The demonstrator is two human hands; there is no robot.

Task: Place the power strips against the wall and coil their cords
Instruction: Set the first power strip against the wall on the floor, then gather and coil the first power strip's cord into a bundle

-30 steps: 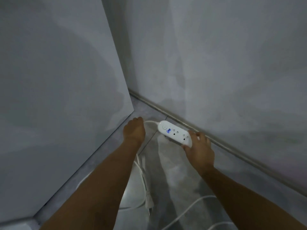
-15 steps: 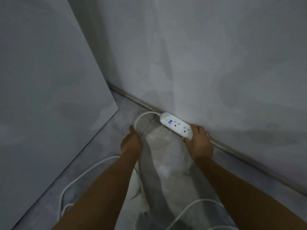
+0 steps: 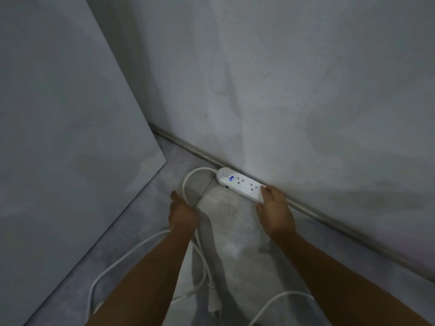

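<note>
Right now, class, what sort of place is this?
Probably the corner of an indoor room: a plain painted wall, a skirting strip along its foot, and a grey tiled floor.

Floor corner. The wall (image 3: 306, 90) closes the far side; the power strip (image 3: 242, 185) lies tight along its skirting (image 3: 329, 223), with no passage behind. A tall pale panel (image 3: 58, 137) bounds the left. Bare floor (image 3: 235, 231) lies open between the left hand (image 3: 182, 215) and right hand (image 3: 275, 208). The cord (image 3: 185, 184) loops across the near-left floor, a plug (image 3: 213, 307) lying among its turns; a second cord (image 3: 282, 293) arcs at lower right.
</note>
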